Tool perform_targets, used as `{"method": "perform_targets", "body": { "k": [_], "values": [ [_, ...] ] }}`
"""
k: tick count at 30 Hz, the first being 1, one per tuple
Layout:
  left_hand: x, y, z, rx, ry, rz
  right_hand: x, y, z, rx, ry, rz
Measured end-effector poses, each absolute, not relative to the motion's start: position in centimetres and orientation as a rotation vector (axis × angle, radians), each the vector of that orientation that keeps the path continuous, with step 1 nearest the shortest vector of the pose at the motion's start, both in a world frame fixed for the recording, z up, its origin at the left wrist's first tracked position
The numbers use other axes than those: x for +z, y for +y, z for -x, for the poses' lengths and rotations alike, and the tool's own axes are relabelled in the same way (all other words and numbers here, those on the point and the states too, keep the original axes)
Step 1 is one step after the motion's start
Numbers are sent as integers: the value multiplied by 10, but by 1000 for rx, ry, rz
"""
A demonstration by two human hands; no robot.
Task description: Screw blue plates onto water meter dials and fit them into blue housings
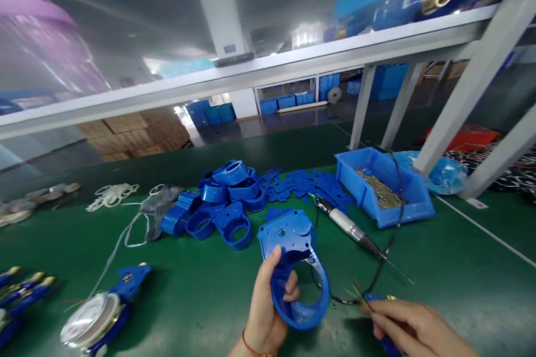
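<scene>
My left hand (266, 304) is closed around a blue plastic housing (299, 317) with a round opening, its thumb on the front and fingers curled through the ring. At lower right, my right hand (404, 323) pinches some thin coloured wires (359, 297) whose ends point up and left. A blue part with a brass-coloured bit lies partly hidden under that hand; I cannot tell whether it is held too. An electric screwdriver (345, 224) with a long thin bit lies between the hands, farther back. More blue housings (232, 187) are piled behind my left hand.
Flat blue plates (301, 185) lie beside the pile. A blue bin (391, 215) of small brass-coloured screws stands at right, with a black cable (396, 234) over it. A water meter assembly (98, 318) sits at left. Metal posts (469, 83) and a shelf edge (293, 58) cross above.
</scene>
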State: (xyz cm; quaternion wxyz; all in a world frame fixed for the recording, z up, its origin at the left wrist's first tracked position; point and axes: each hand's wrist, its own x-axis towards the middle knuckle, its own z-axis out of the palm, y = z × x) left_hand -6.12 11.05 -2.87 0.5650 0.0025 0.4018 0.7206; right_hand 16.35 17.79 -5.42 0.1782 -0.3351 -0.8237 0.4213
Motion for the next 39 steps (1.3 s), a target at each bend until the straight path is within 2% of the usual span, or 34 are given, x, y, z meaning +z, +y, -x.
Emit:
{"method": "perform_targets", "body": {
  "k": [6,12,16,21,28,33,39],
  "values": [
    [-21,117,30,1643,1053,-191,-54,156,-183,1466,-1769,1134],
    [-29,127,6,1498,1360,-434,-52,143,-196,1410,-1687,984],
    [-36,130,1,1601,1462,-579,-56,136,-191,1424,-1564,1046],
    [-39,134,-4,1665,1482,-492,-60,136,-175,1476,-1368,1113],
    [-32,134,-11,1637,1387,-419,-38,145,-177,1088,-1827,1147],
    [-32,131,-17,1599,1412,-500,-29,145,-165,783,-2079,1411],
    [-29,126,-18,1589,1411,-539,-21,150,-154,673,-2171,1529]
  ]
}}
